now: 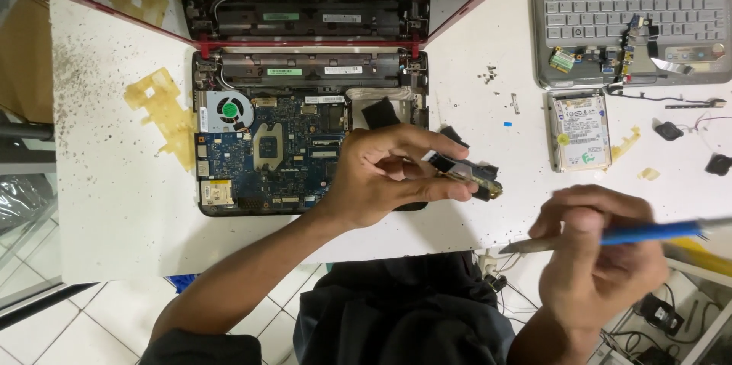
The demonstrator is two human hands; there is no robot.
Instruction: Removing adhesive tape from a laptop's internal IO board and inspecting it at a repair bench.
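1. We see the left hand [385,174] grasping a small dark circuit-board part with a gold-coloured end [467,173], pinched between thumb and fingers just above the near right corner of the opened laptop.
2. The right hand [598,258] is clenched around a slim blue-handled tool with a grey metal tip [610,238]; the tip points left, towards the held part but apart from it.
3. The red-lidded laptop with its keyboard cover removed [305,91] lies on the white speckled table [99,205], left of centre. Its blue motherboard [282,152] is exposed, with a round grey cooling fan [227,110] at the far left corner.
4. At the far right sits a silver-grey laptop keyboard deck [625,7] with small loose boards lying on it.
5. Just near of that deck lies a rectangular silver hard drive with a white label [579,130].
6. A few tiny screws [489,73] lie between the two laptops.
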